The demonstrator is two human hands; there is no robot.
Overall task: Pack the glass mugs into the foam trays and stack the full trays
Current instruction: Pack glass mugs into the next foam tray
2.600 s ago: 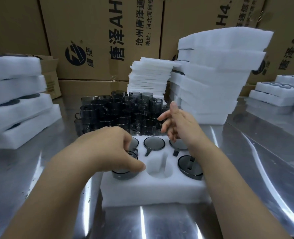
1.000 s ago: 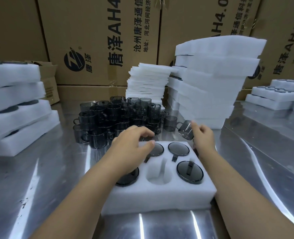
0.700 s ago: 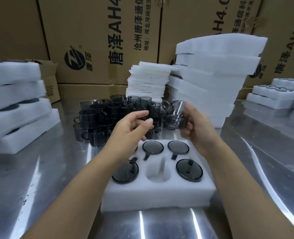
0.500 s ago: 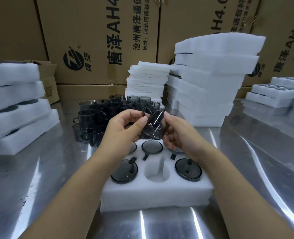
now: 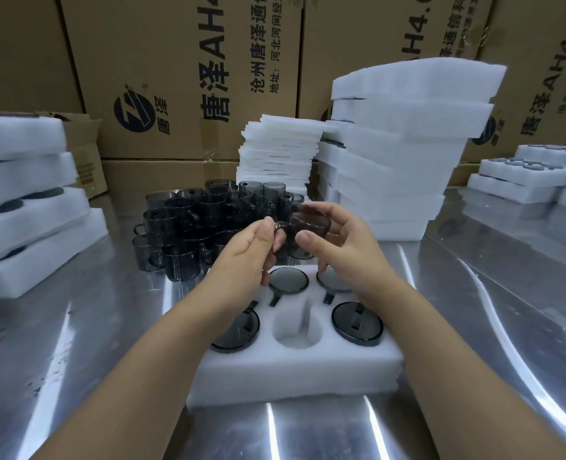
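A white foam tray [image 5: 294, 373] lies on the steel table in front of me, with several smoky glass mugs upside down in its pockets. Its front middle pocket [image 5: 296, 327] holds nothing. Above the tray's far edge both hands hold one dark glass mug [image 5: 308, 229]. My left hand [image 5: 248, 250] pinches its handle side. My right hand [image 5: 338, 247] curls round its body from the right. A cluster of loose mugs [image 5: 188, 227] stands behind the tray to the left.
A tall stack of thick foam trays [image 5: 404, 144] and a stack of thin foam sheets [image 5: 278, 154] rise behind the mugs. Filled trays are piled at the left [image 5: 26, 207] and far right [image 5: 533, 180]. Cardboard cartons [image 5: 182, 71] wall the back.
My right hand picked a mug from beside the tray and brought it to the middle. My left hand left the tray's front-left mug and took hold of the lifted mug too.
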